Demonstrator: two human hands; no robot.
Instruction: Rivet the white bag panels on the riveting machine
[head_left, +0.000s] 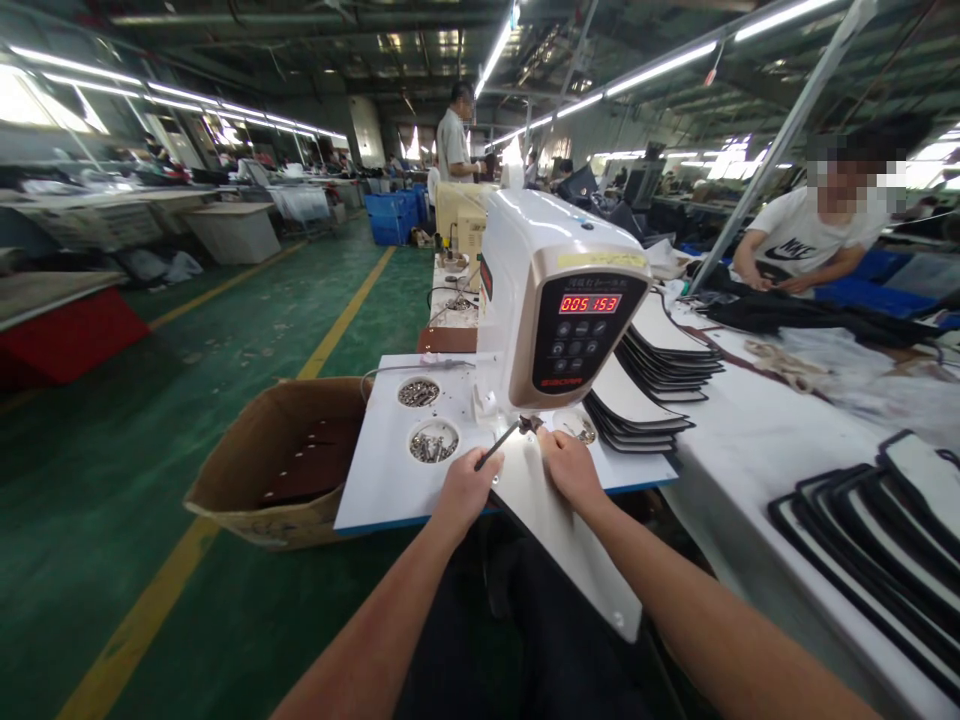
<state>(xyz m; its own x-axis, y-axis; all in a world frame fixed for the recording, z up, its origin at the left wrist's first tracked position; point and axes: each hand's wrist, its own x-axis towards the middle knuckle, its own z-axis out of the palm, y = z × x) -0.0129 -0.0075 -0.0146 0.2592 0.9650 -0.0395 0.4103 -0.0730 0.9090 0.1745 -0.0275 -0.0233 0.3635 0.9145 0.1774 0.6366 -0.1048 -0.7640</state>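
Observation:
A white machine (pixel 555 290) with a red digit display stands on a white work plate (pixel 382 470). Under its head lies a white flat panel (pixel 570 540) that slopes down toward me. My left hand (pixel 466 488) is closed on a thin dark tool (pixel 496 446) whose tip points at the spot beneath the machine head. My right hand (pixel 568 468) presses the panel's top edge with curled fingers, just right of that spot. Two round cups of small metal parts (pixel 433 441) sit in the plate, left of my left hand.
A cardboard box (pixel 277 460) with dark pieces stands on the green floor at the left. Stacks of black-edged white panels (pixel 652 390) lie right of the machine, more (pixel 885 520) on the white table at right. A person in a white shirt (pixel 810 240) works across the table.

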